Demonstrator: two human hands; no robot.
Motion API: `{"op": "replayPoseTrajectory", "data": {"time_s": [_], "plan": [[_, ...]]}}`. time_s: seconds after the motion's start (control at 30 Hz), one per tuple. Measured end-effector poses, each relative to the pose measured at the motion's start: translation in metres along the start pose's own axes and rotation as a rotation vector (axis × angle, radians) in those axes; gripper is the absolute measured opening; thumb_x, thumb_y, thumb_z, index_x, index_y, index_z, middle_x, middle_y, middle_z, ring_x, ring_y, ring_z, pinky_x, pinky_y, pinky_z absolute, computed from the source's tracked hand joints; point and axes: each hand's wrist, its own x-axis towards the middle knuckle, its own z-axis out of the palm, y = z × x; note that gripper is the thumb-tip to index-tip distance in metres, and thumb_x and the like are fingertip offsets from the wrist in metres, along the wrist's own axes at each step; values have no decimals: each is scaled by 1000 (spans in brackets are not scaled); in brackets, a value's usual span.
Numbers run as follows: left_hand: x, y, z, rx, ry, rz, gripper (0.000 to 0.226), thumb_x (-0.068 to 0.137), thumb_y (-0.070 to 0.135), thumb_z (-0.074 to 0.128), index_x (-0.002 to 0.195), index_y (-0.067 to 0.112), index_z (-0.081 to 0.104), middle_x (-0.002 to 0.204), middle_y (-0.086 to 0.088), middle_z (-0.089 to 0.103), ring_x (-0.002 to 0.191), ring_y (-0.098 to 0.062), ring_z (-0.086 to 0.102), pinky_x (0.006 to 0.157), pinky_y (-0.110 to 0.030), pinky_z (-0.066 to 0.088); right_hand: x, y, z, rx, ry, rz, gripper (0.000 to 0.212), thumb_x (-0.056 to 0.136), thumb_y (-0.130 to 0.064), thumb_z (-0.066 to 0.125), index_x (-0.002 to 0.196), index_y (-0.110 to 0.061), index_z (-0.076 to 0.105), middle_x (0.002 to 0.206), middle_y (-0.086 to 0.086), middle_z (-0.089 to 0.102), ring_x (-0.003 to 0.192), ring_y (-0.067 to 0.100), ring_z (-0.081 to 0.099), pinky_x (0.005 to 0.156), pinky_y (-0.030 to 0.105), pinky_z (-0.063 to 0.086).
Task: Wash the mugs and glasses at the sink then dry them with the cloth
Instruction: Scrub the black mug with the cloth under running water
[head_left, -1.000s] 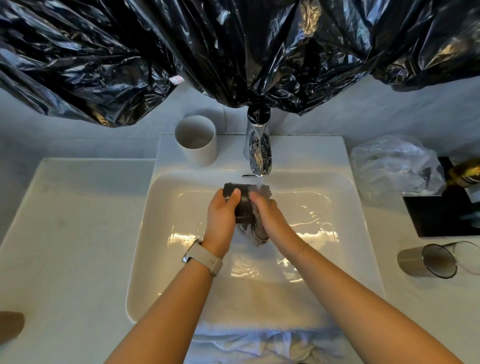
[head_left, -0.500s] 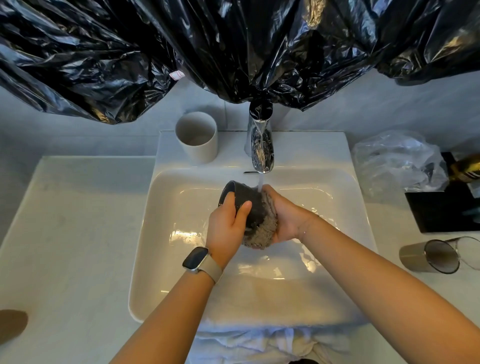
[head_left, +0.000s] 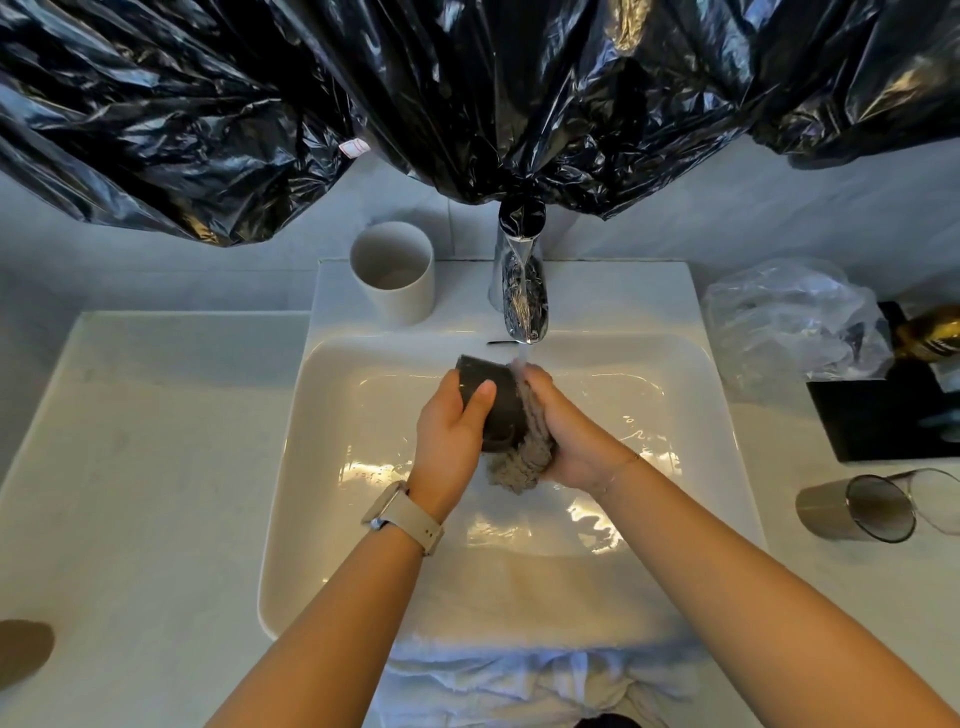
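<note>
Your left hand grips a dark mug over the sink, thumb curled across its side. Your right hand holds a grey cloth pressed against the mug, just under the running tap. A white mug stands on the sink's back ledge. Two glasses lie on their sides on the tabletop to the right.
</note>
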Motion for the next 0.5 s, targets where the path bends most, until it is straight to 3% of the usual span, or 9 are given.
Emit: {"op": "replayPoseTrajectory", "data": {"time_s": [0.13, 0.23, 0.3, 0.37, 0.43, 0.5], "plan": [[-9, -3, 0, 327, -58, 197, 22, 102, 30, 49, 113, 11, 54, 95, 0, 68, 88, -14, 65, 71, -22, 57, -6, 4, 2, 314, 9, 229, 58, 83, -60, 50, 100, -10, 73, 100, 17, 70, 92, 30, 66, 94, 40, 50], [-13, -4, -1, 443, -76, 287, 26, 101, 37, 47, 108, 13, 53, 95, -5, 69, 86, -18, 67, 68, -29, 59, -16, 13, 4, 418, 7, 166, 60, 88, -61, 43, 100, -11, 76, 103, 17, 73, 87, 31, 72, 80, 41, 57], [-14, 0, 1, 319, -44, 201, 21, 101, 33, 49, 107, 14, 55, 96, -5, 69, 90, -19, 68, 75, -40, 60, -20, 22, 9, 274, 114, -1, 62, 97, -64, 30, 110, -18, 71, 108, 13, 73, 94, 26, 73, 81, 40, 58], [-12, 6, 6, 131, 25, 42, 15, 101, 24, 51, 108, 13, 59, 97, -7, 69, 94, -22, 67, 84, -47, 57, -25, 30, 18, -95, 286, -194, 57, 99, -61, 23, 113, -25, 65, 108, 4, 72, 102, 19, 68, 89, 31, 53], [-10, 13, 12, -25, 83, -104, 15, 101, 20, 51, 110, 11, 60, 104, -12, 70, 99, -27, 67, 91, -49, 54, -26, 36, 21, -391, 367, -395, 39, 102, -51, 26, 115, -30, 57, 101, -7, 67, 99, 7, 64, 81, 11, 46], [-6, 17, 14, -128, 126, -247, 18, 102, 20, 49, 112, 9, 60, 109, -16, 69, 102, -30, 67, 94, -50, 53, -26, 47, 17, -519, 427, -541, 26, 104, -38, 36, 116, -26, 55, 99, -8, 61, 93, 0, 60, 72, 1, 39]]}}
